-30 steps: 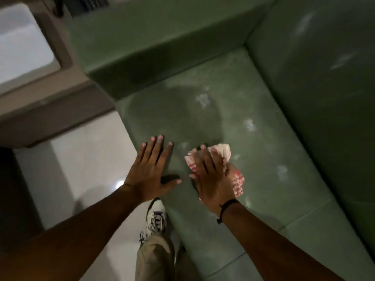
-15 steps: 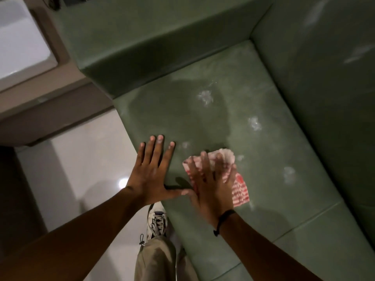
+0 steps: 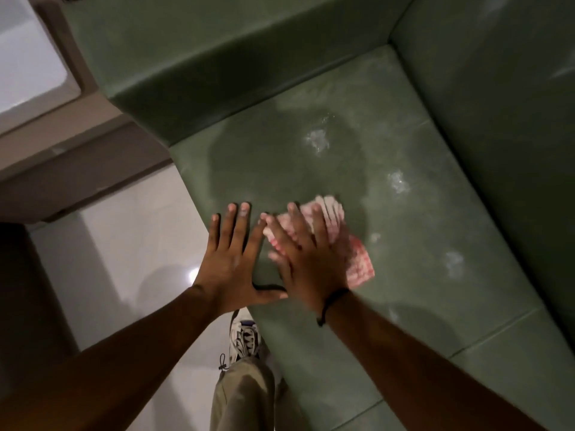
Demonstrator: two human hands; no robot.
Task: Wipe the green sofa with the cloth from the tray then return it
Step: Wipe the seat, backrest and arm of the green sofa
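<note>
A red-and-white patterned cloth (image 3: 357, 259) lies on the seat of the green sofa (image 3: 420, 306). My right hand (image 3: 311, 259) presses flat on the cloth with fingers spread and covers most of it; the hand looks blurred. My left hand (image 3: 231, 259) lies flat and open on the front edge of the seat, just left of the right hand, thumb touching it. Several pale smudges (image 3: 317, 141) dot the seat beyond the cloth. The tray is not in view.
The sofa's armrest (image 3: 217, 66) rises at the far side and its backrest (image 3: 497, 119) on the right. A glossy white floor (image 3: 124, 259) lies to the left, where my shoe (image 3: 245, 337) and trouser leg stand. A white surface (image 3: 25, 63) sits at top left.
My right hand has slid the cloth a little left and back toward my left hand. The left hand has stayed planted on the seat edge.
</note>
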